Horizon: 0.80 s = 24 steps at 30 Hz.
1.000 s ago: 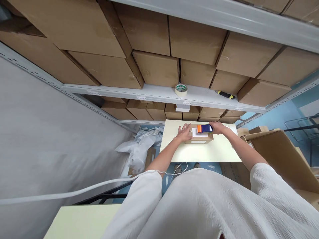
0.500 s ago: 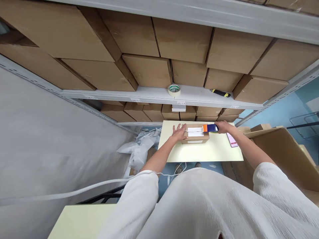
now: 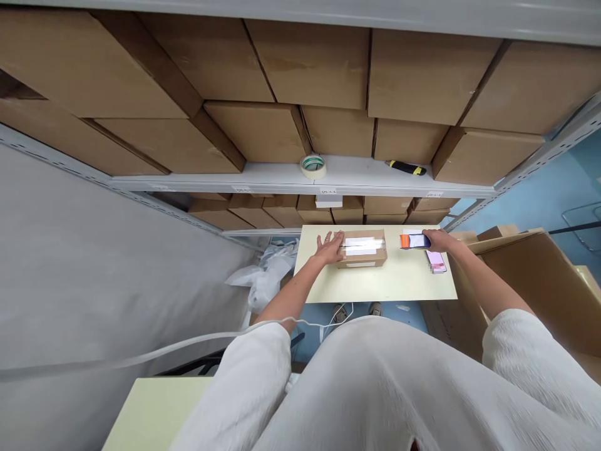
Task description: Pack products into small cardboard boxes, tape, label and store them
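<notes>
The small carton [image 3: 362, 248] sits on the pale bench [image 3: 375, 285] below shelves of boxes, right beside the left hand [image 3: 330, 247], whose spread grip touches its end. Well apart, the right hand [image 3: 437, 240] grips the orange-and-blue tape dispenser [image 3: 415, 241] above the phone [image 3: 436, 262].

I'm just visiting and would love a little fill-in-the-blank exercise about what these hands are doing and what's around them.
The left hand rests on a small cardboard ____ on the pale table.
The right hand holds a tool with a blue body and an end coloured ____.
The phone lies nearer to the ____ hand.
The tape roll lies on a ____ beyond the table.

Missing words, in order: box; orange; right; shelf.
</notes>
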Tool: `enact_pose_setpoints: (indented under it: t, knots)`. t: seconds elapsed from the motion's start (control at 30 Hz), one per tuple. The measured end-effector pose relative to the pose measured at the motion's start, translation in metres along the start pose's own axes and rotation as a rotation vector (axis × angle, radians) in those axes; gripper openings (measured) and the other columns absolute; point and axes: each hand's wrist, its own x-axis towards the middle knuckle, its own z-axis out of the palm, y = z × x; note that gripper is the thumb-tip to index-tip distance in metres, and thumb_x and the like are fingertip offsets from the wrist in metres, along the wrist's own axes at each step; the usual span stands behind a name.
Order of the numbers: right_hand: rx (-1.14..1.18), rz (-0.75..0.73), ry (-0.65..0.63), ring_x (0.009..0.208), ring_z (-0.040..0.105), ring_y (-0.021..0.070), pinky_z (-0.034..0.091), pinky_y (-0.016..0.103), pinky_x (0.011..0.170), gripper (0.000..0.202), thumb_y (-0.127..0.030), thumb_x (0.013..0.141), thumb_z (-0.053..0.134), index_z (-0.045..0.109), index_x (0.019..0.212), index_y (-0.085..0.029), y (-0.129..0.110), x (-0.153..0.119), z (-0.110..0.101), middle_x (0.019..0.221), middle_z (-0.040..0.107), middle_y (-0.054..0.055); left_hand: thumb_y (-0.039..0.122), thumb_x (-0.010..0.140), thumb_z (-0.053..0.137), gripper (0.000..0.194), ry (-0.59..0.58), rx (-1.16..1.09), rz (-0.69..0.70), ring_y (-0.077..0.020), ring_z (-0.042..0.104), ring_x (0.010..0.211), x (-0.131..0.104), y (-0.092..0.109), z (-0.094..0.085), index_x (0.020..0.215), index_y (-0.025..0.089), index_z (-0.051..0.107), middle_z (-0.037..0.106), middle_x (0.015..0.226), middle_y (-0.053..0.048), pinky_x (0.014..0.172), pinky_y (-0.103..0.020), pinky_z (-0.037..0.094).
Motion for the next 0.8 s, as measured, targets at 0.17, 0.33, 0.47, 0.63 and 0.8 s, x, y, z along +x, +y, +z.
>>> enact_pose_setpoints:
  t: [0.17,0.33,0.47,0.63,0.8]
  knots:
    - [-0.011,-0.018,-0.004,0.102,0.071,0.0315,0.041,0.036,0.087,0.026,-0.026,0.088,0.074,0.062,0.11,-0.022,0.011,0.011,0.008,0.111,0.078,0.013,0.041,0.086,0.074,0.115,0.003,-0.009,-0.023,-0.0429,0.001,0.171,-0.003,0.008,-0.002,0.178,0.033,0.006,0.01,0.186,-0.01,0.131,-0.074,-0.004]
    - [-0.003,-0.019,-0.005,0.106,0.07,0.0313,0.041,0.036,0.087,0.034,-0.022,0.084,0.076,0.062,0.115,-0.022,0.017,0.015,0.014,0.116,0.077,0.013,0.039,0.086,0.073,0.115,-0.006,0.004,-0.05,-0.0428,0.003,0.171,-0.007,0.014,-0.003,0.178,0.034,0.004,0.007,0.187,-0.01,0.131,-0.075,-0.002]
    - [-0.04,-0.005,0.005,0.109,0.07,0.0329,0.042,0.038,0.092,0.038,-0.019,0.084,0.074,0.063,0.12,-0.02,0.008,0.018,0.02,0.12,0.076,0.017,0.038,0.085,0.073,0.115,-0.01,0.011,-0.061,-0.0436,0.004,0.171,-0.007,0.018,-0.004,0.178,0.034,0.005,0.008,0.187,-0.01,0.131,-0.076,-0.001]
    - [-0.108,0.029,-0.017,0.114,0.071,0.0349,0.042,0.043,0.099,0.05,-0.012,0.081,0.071,0.062,0.13,-0.018,-0.028,0.034,0.029,0.123,0.075,0.021,0.031,0.081,0.075,0.114,0.027,0.026,-0.027,-0.042,0.001,0.172,-0.003,0.023,-0.001,0.177,0.032,0.013,0.012,0.186,-0.013,0.132,-0.073,-0.006]
    - [-0.133,0.045,-0.029,0.119,0.07,0.0361,0.041,0.045,0.104,0.053,-0.017,0.081,0.074,0.062,0.132,-0.019,-0.058,0.05,0.027,0.124,0.075,0.021,0.029,0.081,0.074,0.11,-0.024,0.012,0.058,-0.0363,0.007,0.172,0.004,0.028,0.001,0.176,0.029,0.017,0.013,0.186,-0.016,0.136,-0.064,0.005]
